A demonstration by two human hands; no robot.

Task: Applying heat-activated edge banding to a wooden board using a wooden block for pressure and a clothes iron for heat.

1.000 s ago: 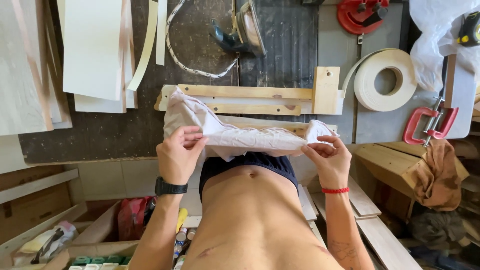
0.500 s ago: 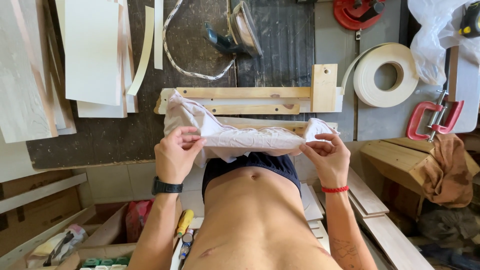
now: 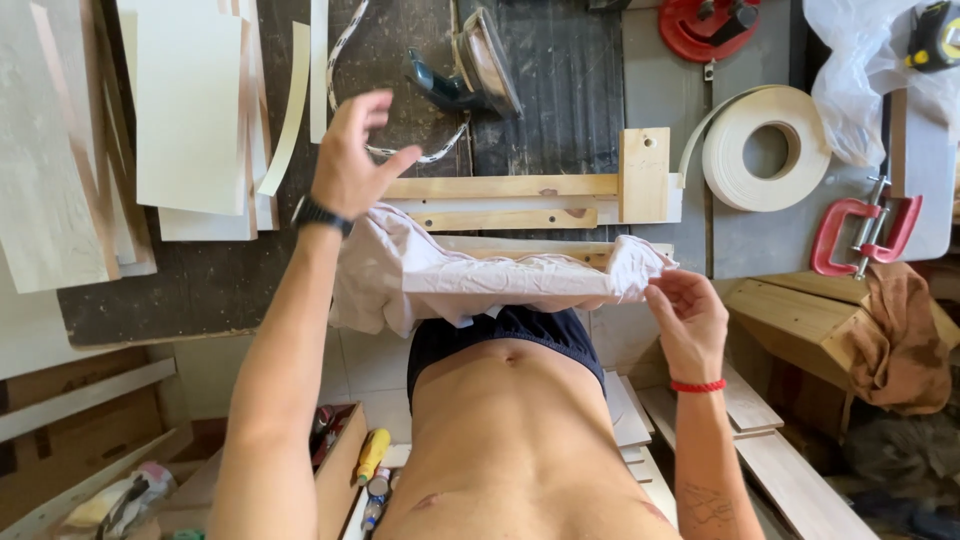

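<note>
A crumpled white cloth [image 3: 480,275] lies stretched along the near edge of the workbench, in front of my waist. My right hand [image 3: 690,315] pinches the cloth's right end between fingers and thumb. My left hand [image 3: 355,160], with a black watch on the wrist, is raised above the bench with fingers apart and holds nothing; the cloth's left end hangs loose below the wrist. A wooden jig [image 3: 560,190] of strips and a block lies just beyond the cloth.
Pale wood panels [image 3: 190,110] and edging strips lie at the left. An iron [image 3: 480,70] with a cord sits at the top middle. A roll of white edge banding [image 3: 765,150], two red clamps [image 3: 860,230] and a plastic bag [image 3: 860,70] are at the right. Boxes stand on the floor below.
My left hand has let go of the cloth's left end and risen over the bench with fingers spread. The right hand still holds its end.
</note>
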